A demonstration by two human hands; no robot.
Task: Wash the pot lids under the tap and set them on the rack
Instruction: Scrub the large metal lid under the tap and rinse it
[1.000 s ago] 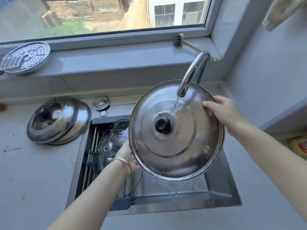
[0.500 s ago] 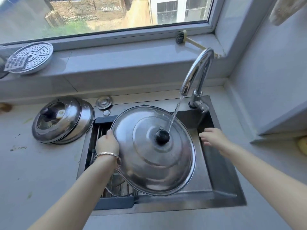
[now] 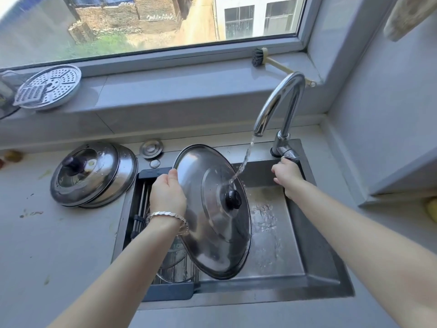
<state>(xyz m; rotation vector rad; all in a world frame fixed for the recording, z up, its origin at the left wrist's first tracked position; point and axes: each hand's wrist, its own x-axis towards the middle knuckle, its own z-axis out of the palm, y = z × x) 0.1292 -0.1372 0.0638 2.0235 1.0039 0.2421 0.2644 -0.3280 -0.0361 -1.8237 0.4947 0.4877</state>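
Note:
A large steel pot lid (image 3: 212, 223) with a black knob stands tilted on edge over the sink's left half. My left hand (image 3: 168, 195) grips its upper left rim. Water runs from the curved tap (image 3: 281, 102) onto the lid near the knob. My right hand (image 3: 287, 175) is at the tap's lever, fingers curled at it. Under the lid, the dark rack (image 3: 146, 200) in the sink holds a glass lid (image 3: 175, 263), mostly hidden. Two more steel lids (image 3: 92, 174) lie stacked on the counter at left.
The steel sink (image 3: 314, 268) is wet on its right half. A perforated steamer plate (image 3: 49, 88) and a brush (image 3: 260, 59) lie on the window sill. A sink strainer (image 3: 151, 147) sits behind the basin. Something yellow (image 3: 431, 209) is at the right edge.
The big lid went from both hands under the spout down to the left and tipped up on edge. My right hand let go and moved to the tap lever.

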